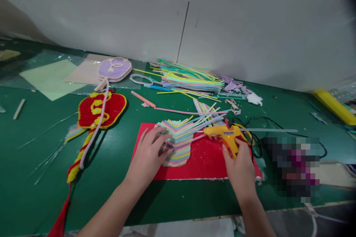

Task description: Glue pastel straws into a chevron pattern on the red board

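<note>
My right hand (241,166) is wrapped round the handle of a yellow hot glue gun (229,137), its nozzle pointing left. A clear glue stick (272,130) sticks out of the gun's back. My left hand (148,150) lies with fingers apart on a panel of pastel-striped chenille stems (179,152), hiding its left side. The stripes bend in a V, and loose stem ends reach up to the right. One pink stem passes close to the nozzle; whether they touch I cannot tell. Under the panel is a red board (208,161).
Bundled chenille stems (191,77) lie at the back. Left are a red-and-yellow fan (115,113) with a tassel (59,220) and a purple fan (116,68). A black cord (271,118) runs right, near a yellow block (335,107). A wall (125,14) closes the green table's back.
</note>
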A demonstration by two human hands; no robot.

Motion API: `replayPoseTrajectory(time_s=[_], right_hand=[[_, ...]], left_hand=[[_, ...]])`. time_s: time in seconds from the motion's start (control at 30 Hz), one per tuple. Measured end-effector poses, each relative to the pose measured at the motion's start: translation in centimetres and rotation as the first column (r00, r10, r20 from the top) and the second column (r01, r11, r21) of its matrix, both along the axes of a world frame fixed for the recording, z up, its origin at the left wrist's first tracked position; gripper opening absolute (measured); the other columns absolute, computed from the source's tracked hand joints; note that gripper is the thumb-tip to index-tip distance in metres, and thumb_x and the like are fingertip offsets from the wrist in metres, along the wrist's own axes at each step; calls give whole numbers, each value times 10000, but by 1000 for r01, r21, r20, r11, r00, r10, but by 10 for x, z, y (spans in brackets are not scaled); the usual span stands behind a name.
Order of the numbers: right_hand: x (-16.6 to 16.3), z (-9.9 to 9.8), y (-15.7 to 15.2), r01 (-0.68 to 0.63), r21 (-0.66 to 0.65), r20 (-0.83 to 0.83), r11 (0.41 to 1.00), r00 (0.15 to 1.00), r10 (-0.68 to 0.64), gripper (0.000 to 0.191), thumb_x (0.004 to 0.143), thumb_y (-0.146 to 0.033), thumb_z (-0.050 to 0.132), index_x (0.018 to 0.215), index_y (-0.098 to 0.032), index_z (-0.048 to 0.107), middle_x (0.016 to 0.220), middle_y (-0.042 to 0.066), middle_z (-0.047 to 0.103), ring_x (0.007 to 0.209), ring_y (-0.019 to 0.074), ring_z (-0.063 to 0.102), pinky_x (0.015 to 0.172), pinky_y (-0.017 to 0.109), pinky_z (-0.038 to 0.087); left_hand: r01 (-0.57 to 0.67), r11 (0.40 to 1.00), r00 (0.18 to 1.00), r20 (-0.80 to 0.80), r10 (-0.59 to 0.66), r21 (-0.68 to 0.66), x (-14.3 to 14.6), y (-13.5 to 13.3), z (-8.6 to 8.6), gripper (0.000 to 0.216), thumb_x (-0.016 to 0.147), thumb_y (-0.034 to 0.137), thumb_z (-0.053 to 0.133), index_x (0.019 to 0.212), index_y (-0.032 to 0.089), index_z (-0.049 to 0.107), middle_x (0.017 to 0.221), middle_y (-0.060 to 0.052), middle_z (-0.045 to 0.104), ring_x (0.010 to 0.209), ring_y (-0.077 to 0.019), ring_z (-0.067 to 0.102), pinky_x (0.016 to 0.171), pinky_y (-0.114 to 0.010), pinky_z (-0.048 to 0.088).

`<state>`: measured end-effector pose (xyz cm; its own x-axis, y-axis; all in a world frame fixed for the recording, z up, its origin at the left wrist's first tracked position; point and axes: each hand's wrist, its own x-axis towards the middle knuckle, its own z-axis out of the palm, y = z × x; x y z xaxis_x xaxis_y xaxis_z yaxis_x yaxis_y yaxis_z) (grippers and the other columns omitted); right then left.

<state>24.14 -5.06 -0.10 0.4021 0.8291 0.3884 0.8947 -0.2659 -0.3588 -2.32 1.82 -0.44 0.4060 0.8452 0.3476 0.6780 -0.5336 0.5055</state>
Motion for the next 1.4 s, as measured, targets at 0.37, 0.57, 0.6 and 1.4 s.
replayPoseTrajectory(time_s=[0.37, 0.57, 0.6, 1.4], right_hand=[[0, 23, 33, -279, 13, -3, 960, 960, 279, 376, 898, -462, 450, 1128, -168, 493, 1096, 152, 613, 1030, 281, 598, 834, 400, 500], [-11, 29, 52, -487, -54, 124, 872, 863, 490, 264, 908, -301, 454, 1141, -183, 493, 1065, 128, 621, 990, 266, 620, 811, 396, 516], [-11, 31, 56, -522, -59, 144, 851, 839, 525, 253, 905, -278, 457, 1136, -181, 495, 1049, 127, 624, 975, 267, 622, 806, 401, 517], [-9, 59, 100, -774, -205, 329, 600, 522, 787, 297, 884, -167, 470, 1181, -173, 472, 1091, 141, 630, 1008, 279, 603, 850, 443, 494]], left_hand=[[-62, 994, 989, -126, 73, 85, -6, -9, 5, 195, 924, 200, 497, 1038, 223, 653, 1054, -89, 573, 897, -240, 563, 764, -418, 514], [-14, 997, 996, -90, 21, 74, -3, -13, 6, 206, 945, 200, 461, 1060, 168, 629, 996, -79, 601, 842, -197, 600, 712, -335, 546], [-10, 996, 994, -108, 20, 91, -2, -16, 6, 214, 946, 200, 457, 1075, 162, 623, 1020, -87, 607, 853, -204, 608, 718, -344, 553], [3, 988, 986, -163, 23, 153, -2, -43, 1, 260, 928, 184, 473, 1148, 156, 608, 1218, -169, 573, 1110, -313, 580, 839, -466, 569]])
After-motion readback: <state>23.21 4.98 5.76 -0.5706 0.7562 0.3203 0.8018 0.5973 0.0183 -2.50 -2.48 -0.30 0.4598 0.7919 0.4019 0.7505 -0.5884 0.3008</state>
